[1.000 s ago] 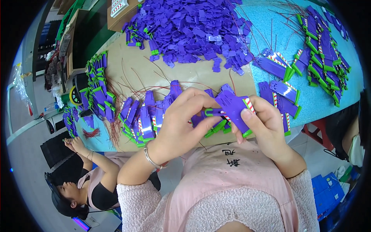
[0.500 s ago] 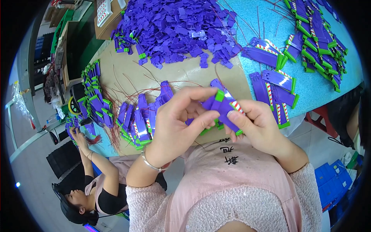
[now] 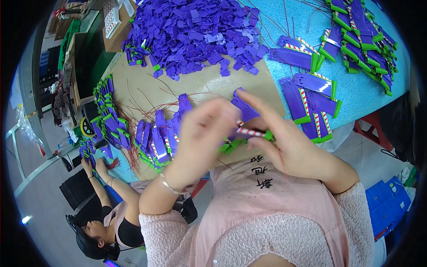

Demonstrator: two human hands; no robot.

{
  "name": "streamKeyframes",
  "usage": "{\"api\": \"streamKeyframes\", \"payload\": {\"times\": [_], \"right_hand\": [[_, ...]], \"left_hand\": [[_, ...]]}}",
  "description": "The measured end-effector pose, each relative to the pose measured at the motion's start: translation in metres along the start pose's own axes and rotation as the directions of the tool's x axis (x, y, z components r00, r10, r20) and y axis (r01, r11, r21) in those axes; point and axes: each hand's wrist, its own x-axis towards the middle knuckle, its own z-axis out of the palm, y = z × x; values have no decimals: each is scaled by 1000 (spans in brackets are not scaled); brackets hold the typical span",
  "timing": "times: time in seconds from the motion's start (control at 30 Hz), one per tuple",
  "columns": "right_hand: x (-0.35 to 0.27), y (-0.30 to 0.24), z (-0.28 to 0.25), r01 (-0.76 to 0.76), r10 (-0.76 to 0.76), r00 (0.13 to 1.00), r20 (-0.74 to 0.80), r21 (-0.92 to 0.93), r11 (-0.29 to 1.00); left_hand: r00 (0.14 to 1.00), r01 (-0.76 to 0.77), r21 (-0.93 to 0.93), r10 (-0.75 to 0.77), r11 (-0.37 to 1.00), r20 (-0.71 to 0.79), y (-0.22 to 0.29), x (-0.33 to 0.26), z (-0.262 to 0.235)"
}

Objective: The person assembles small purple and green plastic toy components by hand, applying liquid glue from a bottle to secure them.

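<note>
Both my hands have drawn closer together and lower toward my chest than half a second ago, and my left hand (image 3: 202,133) is now blurred with motion, fingers half curled over the work. I cannot tell exactly what its grip closes on, though it sits against the same piece my right hand (image 3: 289,142) holds. My right thumb and fingers pinch a purple plastic wing piece (image 3: 243,109) together with its red-and-white striped strip (image 3: 250,132) and a green end cap (image 3: 268,134), held just above the near edge of the tabletop (image 3: 209,84).

Judging from how things lie, the work is well underway but far from over. Finished wings with stripes and green tips lie in a row to my right (image 3: 311,100), and a larger heap of finished ones (image 3: 362,40) fills the far right corner on the blue mat (image 3: 284,22). More assembled pieces (image 3: 155,138) fan out at my left, with thin red wires (image 3: 147,95) straggling across the brown cardboard. Beyond them, a big pile of loose purple parts (image 3: 195,33) waits unassembled, so most of the stock looks still to be done.

At lower left another person's hands (image 3: 95,167) work on a separate green-and-purple stack (image 3: 106,111).
</note>
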Motion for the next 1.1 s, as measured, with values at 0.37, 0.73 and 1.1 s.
{"api": "streamKeyframes", "payload": {"times": [0.37, 0.73, 1.1], "right_hand": [[-14, -4, -18, 70, -57, 996, 61, -246, 967], [-13, 0, -8, -298, 310, 950, -42, 184, 937], [-11, -3, 1, -43, 18, 985, -171, -142, 989]], "left_hand": [[905, -138, 936, 425, 325, -14, -33, 69, -10], [844, -521, 609, 465, 598, 267, 6, 9, 2], [883, -385, 672, 463, 633, 70, -8, -9, 23]]}}
